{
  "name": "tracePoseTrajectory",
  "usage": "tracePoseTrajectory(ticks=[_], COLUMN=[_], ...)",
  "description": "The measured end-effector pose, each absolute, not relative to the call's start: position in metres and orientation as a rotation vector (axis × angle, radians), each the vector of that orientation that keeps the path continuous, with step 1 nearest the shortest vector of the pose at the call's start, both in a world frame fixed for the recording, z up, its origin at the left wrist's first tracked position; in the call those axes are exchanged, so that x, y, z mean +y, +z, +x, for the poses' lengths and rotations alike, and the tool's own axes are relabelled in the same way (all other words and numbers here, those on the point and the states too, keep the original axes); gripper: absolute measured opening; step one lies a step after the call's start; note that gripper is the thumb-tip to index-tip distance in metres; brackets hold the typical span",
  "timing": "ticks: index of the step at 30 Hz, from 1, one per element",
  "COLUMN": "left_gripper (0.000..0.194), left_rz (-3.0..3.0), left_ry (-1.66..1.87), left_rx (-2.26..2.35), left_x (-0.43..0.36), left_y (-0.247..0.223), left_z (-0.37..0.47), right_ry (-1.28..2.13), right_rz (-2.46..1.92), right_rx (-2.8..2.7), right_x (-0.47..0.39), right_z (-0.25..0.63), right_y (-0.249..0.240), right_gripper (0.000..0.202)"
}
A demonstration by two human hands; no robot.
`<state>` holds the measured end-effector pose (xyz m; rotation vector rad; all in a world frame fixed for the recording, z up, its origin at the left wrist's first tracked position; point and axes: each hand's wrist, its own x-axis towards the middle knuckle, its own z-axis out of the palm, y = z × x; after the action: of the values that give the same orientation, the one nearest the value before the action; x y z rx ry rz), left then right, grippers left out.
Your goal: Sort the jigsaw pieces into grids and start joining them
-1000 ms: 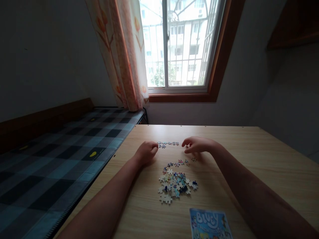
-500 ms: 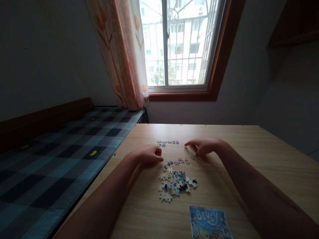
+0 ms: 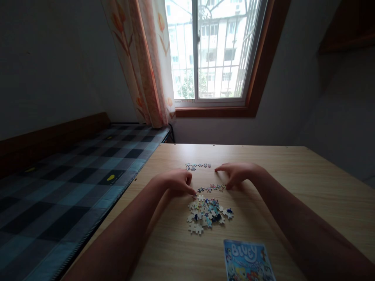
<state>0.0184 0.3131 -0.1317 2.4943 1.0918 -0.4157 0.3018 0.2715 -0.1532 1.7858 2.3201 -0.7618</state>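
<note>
A heap of loose puzzle pieces (image 3: 206, 214) lies mid-table, some face down and pale. Just behind it runs a short curved row of coloured pieces (image 3: 212, 188). Farther back, small pieces (image 3: 199, 166) sit in a line, with a few below its left end. My left hand (image 3: 177, 181) is beside the curved row's left end, thumb stretched down to the pieces there, the other fingers curled. My right hand (image 3: 238, 174) is spread, its thumb at the row's right end and its index finger pointing left near the back line. Neither hand visibly holds a piece.
A blue "Bluey" picture sheet or box (image 3: 249, 260) lies on the wooden table (image 3: 293, 187) near the front. Left of the table is a bed with a checked cover (image 3: 96, 187). A curtain (image 3: 146, 70) and a barred window (image 3: 219, 58) are behind.
My right thumb has moved left, and the separate piece by it now sits against the curved row's right end. My left thumb has come down and right to the row's left end.
</note>
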Motion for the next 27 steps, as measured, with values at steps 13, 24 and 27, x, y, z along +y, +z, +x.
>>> tracePoseTrajectory(ticks=[13,24,27], left_gripper=[0.046,0.046,0.039], left_rz=[2.404,2.502,2.577], left_ry=[-0.364,-0.617,-0.683], left_rx=[1.006,1.022,1.052], left_x=[0.32,0.301,0.289], left_y=[-0.132,-0.112,-0.106], left_z=[0.01,0.02,0.027], right_ry=[-0.673,-0.367,-0.384], right_rz=[1.632,1.642,1.677], right_rx=[2.718,2.629,2.583], right_x=[0.24,0.22,0.218], right_z=[0.227,0.192,0.19], right_y=[-0.124,-0.127,-0.125], right_gripper=[0.019,0.019,0.021])
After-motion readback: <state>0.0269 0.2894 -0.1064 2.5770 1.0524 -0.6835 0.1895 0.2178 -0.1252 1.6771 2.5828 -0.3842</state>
